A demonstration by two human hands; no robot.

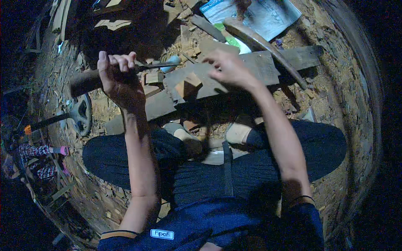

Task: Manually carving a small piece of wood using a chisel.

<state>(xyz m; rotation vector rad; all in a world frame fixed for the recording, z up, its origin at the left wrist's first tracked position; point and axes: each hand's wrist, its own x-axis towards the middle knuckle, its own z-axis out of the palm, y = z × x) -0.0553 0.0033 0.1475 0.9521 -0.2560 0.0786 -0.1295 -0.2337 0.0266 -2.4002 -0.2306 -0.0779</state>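
Note:
My left hand (121,79) is raised at the left, its fingers closed round the thick dark handle of a chisel-like tool (86,83). The tool's thin metal shaft (155,65) points right, passing in front of a pale blue rounded object (171,62). My right hand (230,69) hovers over the plank with loosely bent fingers; a gap shows between thumb and forefinger, and I see nothing held. A small angular wooden block (188,85) rests on the grey wooden plank (259,67), between both hands and nearer my feet.
A long curved wooden handle (268,46) lies across the plank's right part, beside a blue and white printed sheet (274,19). Wood scraps and chips cover the ground. At the left are a grey looped object (81,117) and another person's patterned trouser leg (35,151).

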